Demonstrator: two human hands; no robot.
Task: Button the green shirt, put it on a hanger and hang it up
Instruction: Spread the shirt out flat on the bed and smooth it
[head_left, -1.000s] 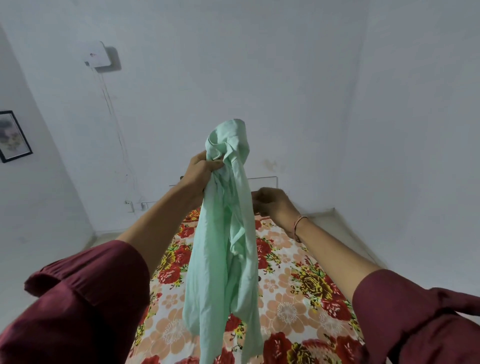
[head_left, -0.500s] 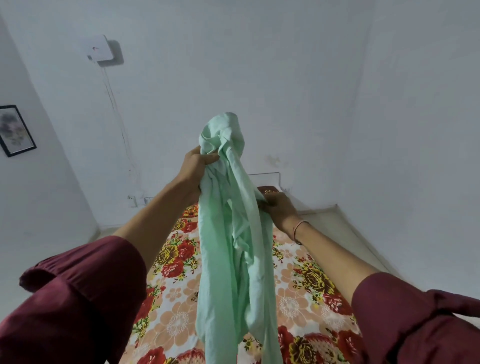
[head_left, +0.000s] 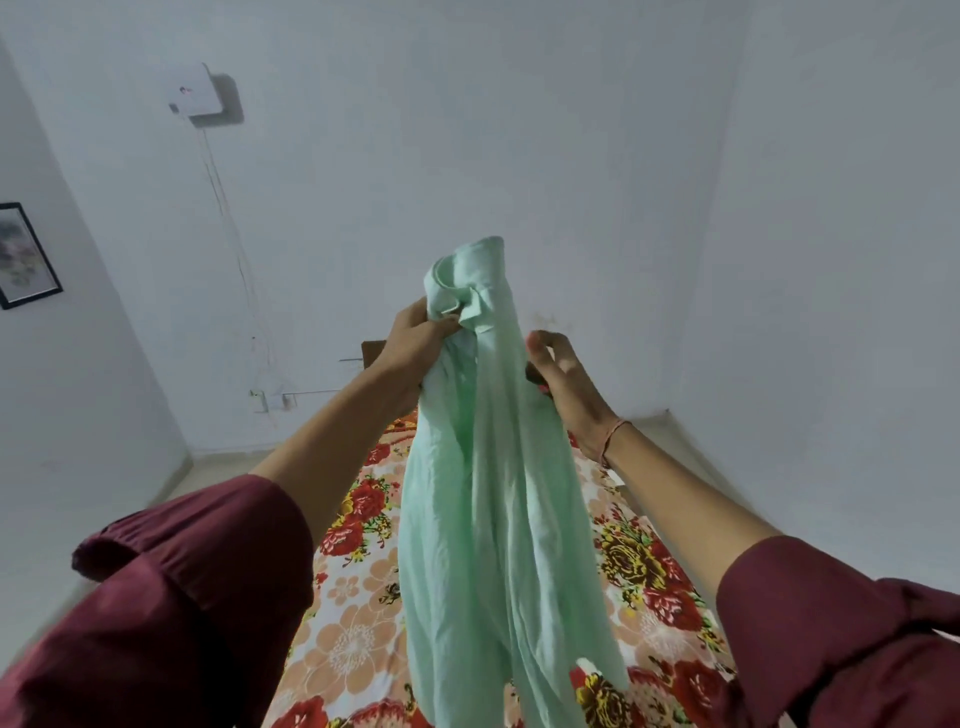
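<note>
Finding the collar before buttoning

Left hand (head_left: 415, 338) fingers pinch the green shirt (head_left: 488, 499) near its collar, hanging bunched above the bed (head_left: 353, 649). Right hand (head_left: 563, 384) fingers, loosely spread, touch its edge (better to find both plackets first).

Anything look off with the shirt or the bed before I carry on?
Nothing damaged or spilled. The green shirt hangs bunched and twisted from the left hand near its collar; the right hand is at its side, fingers open. No hanger in view.

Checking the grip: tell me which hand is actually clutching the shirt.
The left hand, fist bunched under the collar of the shirt; the right hand is open beside it.
</note>
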